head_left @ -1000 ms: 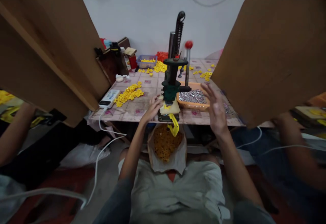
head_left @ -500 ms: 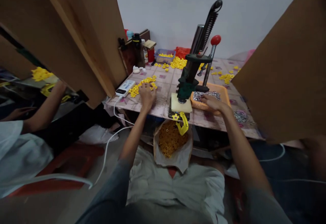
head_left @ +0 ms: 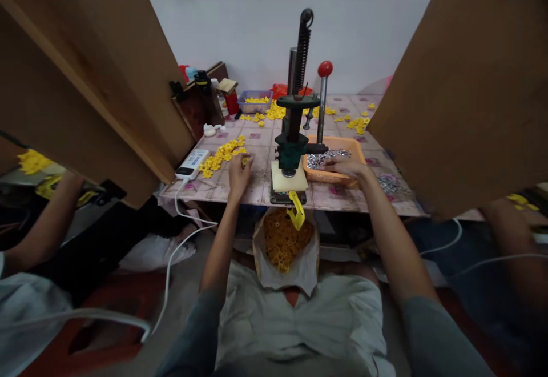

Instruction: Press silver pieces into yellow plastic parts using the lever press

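Left hand (head_left: 238, 172): seen left of centre, resting on the table (head_left: 257, 185) at the near end of a heap of yellow plastic pieces (head_left: 220, 156); the fingers are curled together over the pieces, and whether one is pinched cannot be told.
Right hand (head_left: 346, 167): laid palm down, right of centre, over the near rim of an orange tray (head_left: 357, 145); the fingers are spread loosely onto the small silvery metal parts (head_left: 322, 158) in the tray, and a hold on any part cannot be made out.
Hand press (head_left: 293, 131): stood upright at the centre of the frame between the two hands, dark green, with a coil spring at the top and a cream block at its base.
Lever (head_left: 323, 100): a metal rod topped by a red knob, raised just right of the press column, untouched.
Yellow clamp (head_left: 295, 210): hung off the near table edge below the press.
Paper bag (head_left: 285, 248): held open in the lap, lower centre, filled with yellow pieces.
Power bank (head_left: 192, 163): laid at the left table edge, just beside the yellow heap, with a white cable hanging down.
Blue basket (head_left: 254, 101): at the far side of the table, holding more yellow pieces.
Wooden boards (head_left: 89, 74): raised at the upper left and upper right of the frame.
Other people: a forearm (head_left: 40, 223) is seen at the left edge and another at the right edge, apart from the wearer's hands.
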`<move>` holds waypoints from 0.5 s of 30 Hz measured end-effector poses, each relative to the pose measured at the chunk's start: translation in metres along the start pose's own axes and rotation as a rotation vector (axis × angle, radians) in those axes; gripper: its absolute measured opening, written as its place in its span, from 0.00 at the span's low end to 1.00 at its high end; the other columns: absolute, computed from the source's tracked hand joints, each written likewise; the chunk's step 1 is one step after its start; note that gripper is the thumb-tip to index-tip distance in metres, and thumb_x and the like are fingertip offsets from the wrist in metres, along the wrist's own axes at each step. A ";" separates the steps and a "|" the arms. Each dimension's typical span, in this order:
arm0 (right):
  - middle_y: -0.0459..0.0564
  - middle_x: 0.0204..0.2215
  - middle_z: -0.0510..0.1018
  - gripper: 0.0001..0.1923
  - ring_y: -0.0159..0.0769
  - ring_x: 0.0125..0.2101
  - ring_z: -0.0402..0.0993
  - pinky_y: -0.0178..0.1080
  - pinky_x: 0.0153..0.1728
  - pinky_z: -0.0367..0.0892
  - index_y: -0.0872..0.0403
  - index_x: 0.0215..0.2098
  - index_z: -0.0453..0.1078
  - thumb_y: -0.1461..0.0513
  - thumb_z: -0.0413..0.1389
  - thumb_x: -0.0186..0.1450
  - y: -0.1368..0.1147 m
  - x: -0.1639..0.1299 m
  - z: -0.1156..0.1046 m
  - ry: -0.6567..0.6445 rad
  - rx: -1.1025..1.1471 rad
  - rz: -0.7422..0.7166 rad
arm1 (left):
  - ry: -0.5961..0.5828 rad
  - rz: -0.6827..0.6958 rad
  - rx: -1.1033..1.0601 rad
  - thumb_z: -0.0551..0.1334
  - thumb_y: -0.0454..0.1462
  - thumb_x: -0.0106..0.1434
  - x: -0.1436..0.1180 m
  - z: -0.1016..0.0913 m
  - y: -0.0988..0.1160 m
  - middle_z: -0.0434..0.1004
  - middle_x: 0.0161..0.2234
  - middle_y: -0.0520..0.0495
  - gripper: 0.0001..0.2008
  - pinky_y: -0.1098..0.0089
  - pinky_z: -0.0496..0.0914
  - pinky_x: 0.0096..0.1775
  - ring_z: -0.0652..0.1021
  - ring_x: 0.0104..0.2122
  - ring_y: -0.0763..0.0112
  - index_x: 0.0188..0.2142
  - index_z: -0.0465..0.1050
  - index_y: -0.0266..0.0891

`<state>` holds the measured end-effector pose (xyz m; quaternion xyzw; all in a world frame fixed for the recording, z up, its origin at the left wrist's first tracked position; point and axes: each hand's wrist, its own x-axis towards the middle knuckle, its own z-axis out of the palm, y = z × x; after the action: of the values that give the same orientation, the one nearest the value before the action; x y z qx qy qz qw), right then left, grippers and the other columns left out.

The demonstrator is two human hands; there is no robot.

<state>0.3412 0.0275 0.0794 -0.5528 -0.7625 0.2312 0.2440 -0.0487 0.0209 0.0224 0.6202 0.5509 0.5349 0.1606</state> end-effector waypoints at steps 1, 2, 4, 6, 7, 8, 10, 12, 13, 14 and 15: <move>0.54 0.36 0.87 0.09 0.42 0.41 0.81 0.43 0.53 0.76 0.55 0.32 0.81 0.57 0.64 0.65 -0.002 0.000 -0.001 -0.022 0.020 0.021 | -0.038 -0.022 -0.109 0.64 0.46 0.72 -0.002 0.007 0.005 0.82 0.50 0.37 0.16 0.56 0.72 0.57 0.79 0.50 0.55 0.52 0.79 0.38; 0.55 0.37 0.88 0.09 0.42 0.41 0.81 0.44 0.52 0.77 0.55 0.33 0.80 0.57 0.64 0.65 -0.004 -0.001 -0.002 -0.032 0.062 0.040 | -0.078 -0.044 -0.220 0.66 0.48 0.71 -0.005 0.014 0.010 0.83 0.50 0.39 0.19 0.58 0.73 0.55 0.79 0.48 0.57 0.54 0.79 0.39; 0.56 0.40 0.87 0.09 0.41 0.41 0.82 0.44 0.51 0.78 0.55 0.34 0.80 0.57 0.65 0.64 -0.008 -0.003 -0.005 -0.019 0.179 0.072 | -0.133 -0.067 -0.399 0.69 0.51 0.68 -0.013 0.028 0.018 0.83 0.52 0.40 0.27 0.61 0.75 0.52 0.80 0.47 0.60 0.60 0.78 0.39; 0.58 0.40 0.87 0.11 0.42 0.41 0.82 0.44 0.50 0.77 0.56 0.35 0.79 0.56 0.67 0.63 -0.011 -0.006 -0.008 0.029 0.290 0.092 | -0.144 -0.074 -0.491 0.71 0.53 0.66 -0.024 0.040 0.021 0.84 0.51 0.41 0.32 0.63 0.75 0.50 0.80 0.46 0.62 0.63 0.77 0.39; 0.58 0.40 0.87 0.12 0.43 0.41 0.82 0.44 0.50 0.77 0.56 0.36 0.79 0.55 0.67 0.63 -0.012 -0.009 -0.009 0.063 0.317 0.088 | -0.147 -0.080 -0.501 0.71 0.53 0.66 -0.029 0.044 0.021 0.84 0.48 0.43 0.33 0.64 0.75 0.48 0.80 0.44 0.64 0.63 0.77 0.39; 0.58 0.40 0.87 0.12 0.44 0.41 0.82 0.45 0.51 0.76 0.56 0.36 0.80 0.54 0.67 0.63 -0.014 -0.012 -0.008 0.102 0.309 0.069 | -0.158 -0.084 -0.492 0.72 0.54 0.65 -0.034 0.046 0.021 0.83 0.42 0.45 0.33 0.66 0.75 0.45 0.79 0.40 0.65 0.63 0.77 0.39; 0.58 0.41 0.87 0.13 0.46 0.44 0.83 0.46 0.53 0.75 0.55 0.37 0.81 0.53 0.65 0.67 -0.021 -0.021 -0.001 0.227 0.231 -0.012 | -0.227 -0.076 -0.454 0.73 0.53 0.64 -0.040 0.046 0.020 0.78 0.33 0.51 0.31 0.68 0.73 0.39 0.76 0.33 0.69 0.60 0.79 0.40; 0.57 0.42 0.87 0.13 0.48 0.47 0.82 0.48 0.56 0.73 0.53 0.37 0.82 0.53 0.62 0.71 -0.033 -0.031 0.015 0.384 0.112 -0.142 | -0.344 -0.051 -0.428 0.74 0.53 0.63 -0.042 0.044 0.020 0.74 0.29 0.54 0.28 0.69 0.71 0.36 0.73 0.29 0.70 0.56 0.83 0.41; 0.56 0.41 0.87 0.13 0.48 0.47 0.81 0.49 0.56 0.72 0.52 0.37 0.82 0.53 0.61 0.72 -0.042 -0.037 0.025 0.440 0.057 -0.214 | -0.398 -0.033 -0.428 0.74 0.54 0.63 -0.042 0.042 0.022 0.75 0.30 0.53 0.27 0.69 0.71 0.36 0.74 0.30 0.70 0.54 0.84 0.41; 0.55 0.40 0.87 0.13 0.47 0.47 0.81 0.49 0.55 0.72 0.52 0.38 0.82 0.54 0.59 0.74 -0.051 -0.042 0.037 0.465 0.011 -0.286 | -0.442 -0.010 -0.433 0.75 0.54 0.62 -0.041 0.040 0.023 0.78 0.32 0.51 0.26 0.68 0.72 0.38 0.76 0.32 0.68 0.52 0.85 0.40; 0.55 0.40 0.86 0.13 0.47 0.45 0.80 0.49 0.53 0.73 0.52 0.39 0.82 0.55 0.58 0.76 -0.061 -0.047 0.049 0.457 -0.029 -0.357 | -0.472 0.019 -0.440 0.75 0.54 0.61 -0.040 0.038 0.026 0.81 0.37 0.48 0.25 0.66 0.73 0.41 0.78 0.36 0.66 0.50 0.86 0.40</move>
<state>0.2784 -0.0388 0.0736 -0.4512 -0.7762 0.0430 0.4383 0.0034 -0.0075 0.0087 0.6828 0.3637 0.4839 0.4090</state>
